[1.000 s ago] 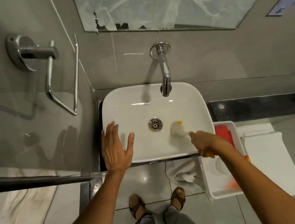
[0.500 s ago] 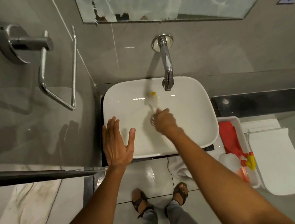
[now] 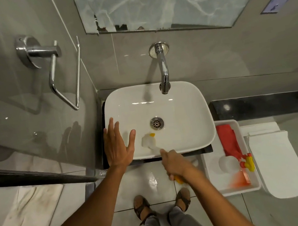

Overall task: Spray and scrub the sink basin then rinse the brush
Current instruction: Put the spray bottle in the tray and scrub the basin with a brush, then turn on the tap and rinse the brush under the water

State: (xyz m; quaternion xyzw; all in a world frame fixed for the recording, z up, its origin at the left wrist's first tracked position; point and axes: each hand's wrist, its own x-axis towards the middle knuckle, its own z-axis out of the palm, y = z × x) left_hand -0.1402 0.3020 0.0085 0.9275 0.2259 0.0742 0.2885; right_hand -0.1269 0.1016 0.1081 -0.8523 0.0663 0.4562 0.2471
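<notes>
A white rectangular sink basin with a metal drain sits below a chrome wall tap. My right hand grips a brush by its yellow-ended handle, just in front of the basin's near rim. The white brush head, with a yellow tip, lies blurred on the basin's near-left floor. My left hand rests flat, fingers spread, on the basin's left front rim. A spray bottle with a red and yellow trigger lies in a white tray to the right.
A red cloth lies in the tray. Right of the tray is a white toilet lid. A chrome towel holder sticks out of the left wall. A glass partition edge runs at lower left. My sandalled feet stand on wet floor tiles.
My right hand pulled the brush from the back of the basin near the tap to the near-left floor. My left hand stayed on the rim.
</notes>
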